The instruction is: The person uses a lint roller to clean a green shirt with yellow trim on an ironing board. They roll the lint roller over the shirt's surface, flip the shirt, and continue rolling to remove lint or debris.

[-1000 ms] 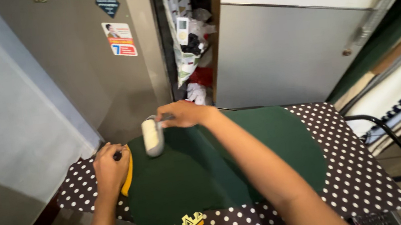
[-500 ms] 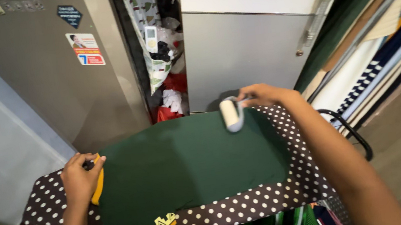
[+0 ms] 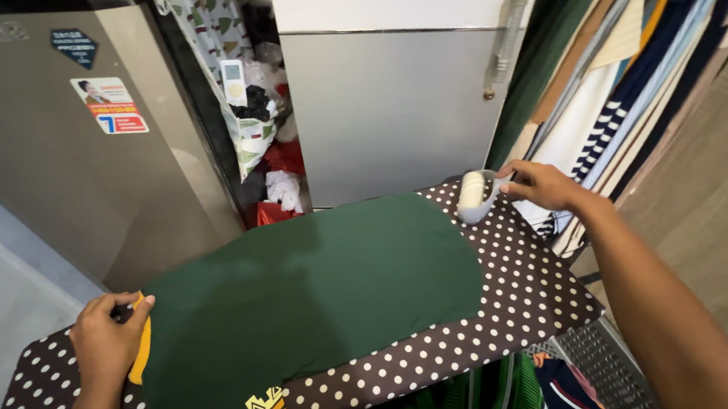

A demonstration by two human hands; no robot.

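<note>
Head view looks down on a dark green garment point(image 3: 310, 288) spread flat across an ironing board with a brown polka-dot cover point(image 3: 520, 292). The garment covers most of the board, its yellow-trimmed edge at the left end and a yellow patterned hem hanging over the near side. The left hand point(image 3: 105, 339) presses down on that yellow-trimmed edge, fingers curled over the cloth and pinning it to the board. The right hand point(image 3: 544, 184) is closed around the handle of a lint roller point(image 3: 474, 195), whose pale roll sits at the board's far right corner, just past the garment's edge and over the dotted cover. Beyond the board stand a grey metal cabinet point(image 3: 391, 119) and a taller grey appliance with stickers point(image 3: 56, 148), with a cluttered gap of cloth between them. To the right, folded fabrics point(image 3: 631, 64) lean in a stack. More striped clothing point(image 3: 496, 404) hangs below the board.
</note>
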